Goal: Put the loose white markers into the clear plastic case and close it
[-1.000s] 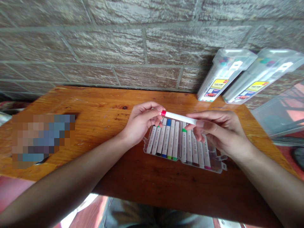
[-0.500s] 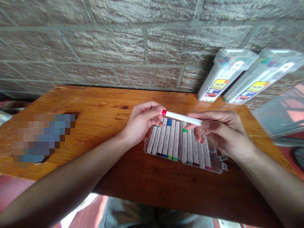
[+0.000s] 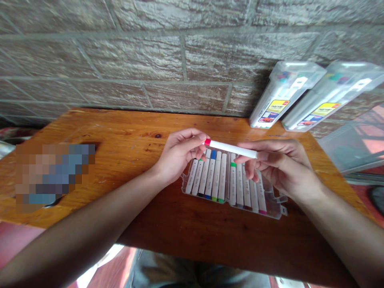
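A white marker [image 3: 229,148] with a red band near its left end is held sideways between my two hands. My left hand [image 3: 183,154] pinches the red end between thumb and fingers. At the other end, my right hand [image 3: 277,164] grips the white barrel, its thumb covering the tip. Below them on the table lies an open clear plastic case [image 3: 273,208] holding a row of white markers [image 3: 222,176] with coloured ends, among them blue, green, black and magenta. My right fingers hide the tops of several markers in the case's right half.
Two clear marker boxes [image 3: 274,104] with yellow labels stand at the back right against the stone-patterned wall [image 3: 150,56]. A pixelated object [image 3: 57,176] lies on the left of the wooden table [image 3: 126,132]. My lap is below the front edge.
Hardly anything differs. My right hand and its end of the marker have shifted very slightly to the right; the left hand keeps its pinch on the red end.
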